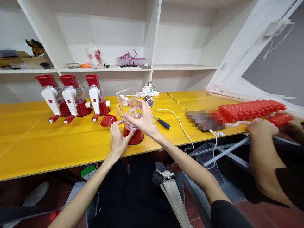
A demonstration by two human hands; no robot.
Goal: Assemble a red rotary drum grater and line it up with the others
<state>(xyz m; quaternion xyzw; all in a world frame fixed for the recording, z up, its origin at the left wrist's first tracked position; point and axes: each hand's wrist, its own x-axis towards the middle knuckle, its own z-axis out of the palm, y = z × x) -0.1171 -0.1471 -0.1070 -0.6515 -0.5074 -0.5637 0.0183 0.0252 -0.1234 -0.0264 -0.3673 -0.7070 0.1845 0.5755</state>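
Note:
A rotary grater with a clear plastic body and hopper on a red base stands upright at the table's front edge, with no crank visible on it. My left hand pinches its lower clear part, just above the red base. Around the clear body, higher up, my right hand is closed with its fingers over the side. A red pusher lies left of my hands. To the right are a screwdriver with a dark and yellow handle and a metal grating drum.
Three assembled graters with white cranks stand at the left. A power strip with a white cable lies behind. Rows of red parts lie at the right, where a co-worker's hands are near a red piece. White shelving backs the table.

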